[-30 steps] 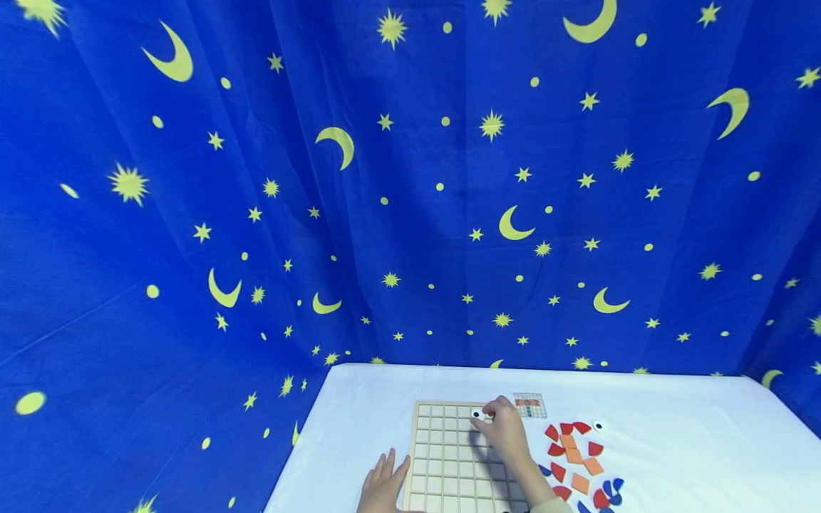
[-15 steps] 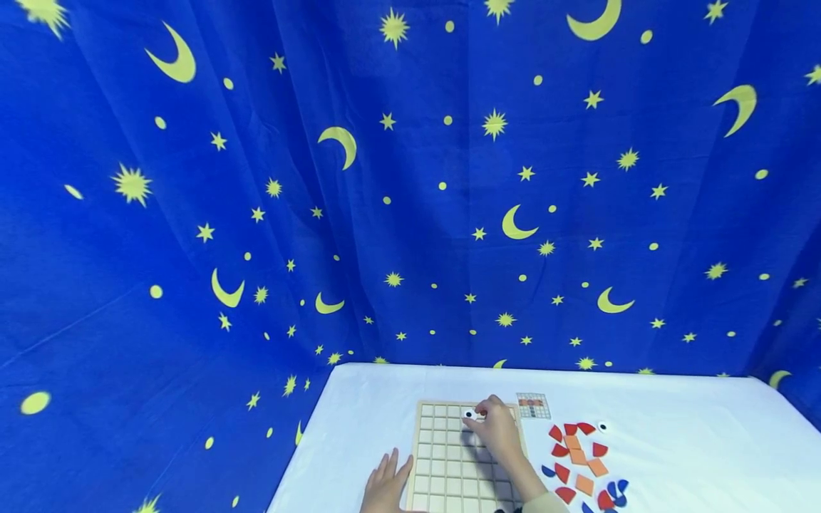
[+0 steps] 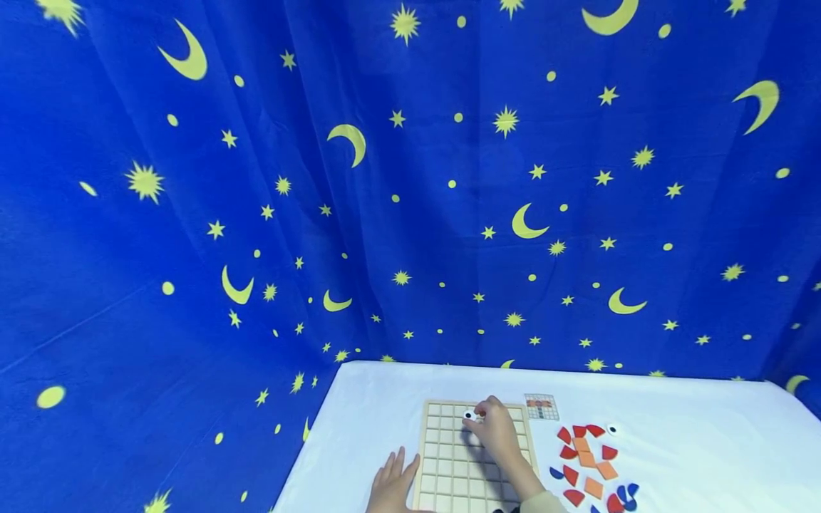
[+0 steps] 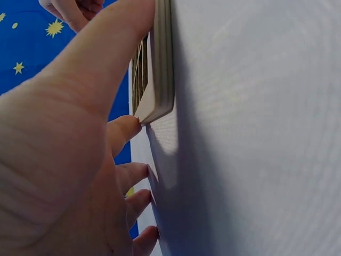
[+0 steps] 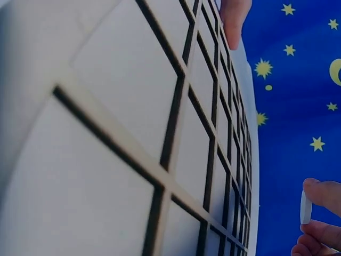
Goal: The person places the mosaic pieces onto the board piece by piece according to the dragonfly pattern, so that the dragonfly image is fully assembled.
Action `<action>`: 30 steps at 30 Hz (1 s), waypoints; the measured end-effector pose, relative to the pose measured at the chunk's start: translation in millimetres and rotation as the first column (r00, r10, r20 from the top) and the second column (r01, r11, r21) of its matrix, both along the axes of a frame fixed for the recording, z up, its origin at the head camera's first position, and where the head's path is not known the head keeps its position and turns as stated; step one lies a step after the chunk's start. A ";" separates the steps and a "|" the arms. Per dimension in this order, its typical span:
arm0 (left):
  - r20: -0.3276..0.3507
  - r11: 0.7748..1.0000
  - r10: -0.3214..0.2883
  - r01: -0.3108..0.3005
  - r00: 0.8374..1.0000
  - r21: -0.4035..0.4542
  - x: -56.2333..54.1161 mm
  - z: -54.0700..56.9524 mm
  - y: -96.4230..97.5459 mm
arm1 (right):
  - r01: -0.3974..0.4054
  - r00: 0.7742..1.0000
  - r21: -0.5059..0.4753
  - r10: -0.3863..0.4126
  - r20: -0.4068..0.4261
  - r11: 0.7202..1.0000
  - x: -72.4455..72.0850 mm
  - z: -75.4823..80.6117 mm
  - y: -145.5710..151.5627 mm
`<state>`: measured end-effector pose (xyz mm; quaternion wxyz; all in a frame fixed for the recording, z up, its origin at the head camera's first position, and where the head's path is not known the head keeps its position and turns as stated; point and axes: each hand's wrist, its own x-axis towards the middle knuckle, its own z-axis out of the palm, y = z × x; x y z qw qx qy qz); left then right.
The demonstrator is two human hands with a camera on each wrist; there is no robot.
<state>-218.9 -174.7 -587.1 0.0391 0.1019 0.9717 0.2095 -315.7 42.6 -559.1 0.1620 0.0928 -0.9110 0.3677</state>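
A light wooden grid board [image 3: 426, 456] lies on the white table. Over its far rows, my right hand [image 3: 499, 431] pinches a round white eye piece [image 3: 469, 415] with a black dot. In the right wrist view that white disc [image 5: 306, 208] appears edge-on between thumb and fingertip, above the grid. My left hand [image 3: 389, 484] rests at the board's left edge with its fingers spread. The left wrist view has the left hand [image 4: 69, 138] with its thumb along the board's rim [image 4: 162, 69] and an index fingertip at its corner.
Right of the board lie several red quarter-round pieces [image 3: 570, 476], orange squares [image 3: 594, 488] and blue pieces [image 3: 622, 494]. Another eye piece [image 3: 612, 429] lies behind them. A printed pattern card [image 3: 541, 407] is beside the board's far right corner. A blue star-patterned curtain [image 3: 436, 235] surrounds the table.
My right hand has moved a little left over the board with the eye piece. The whole scene shifts slightly rightward in the head view. My left hand stays at the board's edge.
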 end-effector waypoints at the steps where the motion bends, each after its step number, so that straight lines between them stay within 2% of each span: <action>1: -0.001 1.000 0.000 0.000 1.000 -0.004 -0.2 -0.3 0.4 | 0.001 1.000 -0.002 -0.001 0.011 1.000 -0.5 -0.3 -0.5; 5: -0.002 1.000 0.000 0.000 1.000 -0.012 -1.1 -2.4 0.8 | 0.002 0.999 0.000 -0.002 0.051 1.000 -2.0 -2.0 -2.6; 11: -0.001 1.000 0.000 0.000 1.000 -0.004 -0.7 -4.3 0.0 | -0.004 0.998 0.003 0.004 0.068 1.000 -4.5 -5.8 -6.0; 22: 0.005 1.000 0.019 -0.019 1.000 0.004 0.8 0.0 1.8 | -0.027 0.998 -0.029 0.028 0.059 0.999 -10.1 -12.7 -12.7; 30: 0.003 1.000 0.022 -0.022 1.000 0.001 2.6 2.4 2.2 | -0.024 0.999 0.001 0.024 0.049 1.000 -13.2 -17.9 -15.4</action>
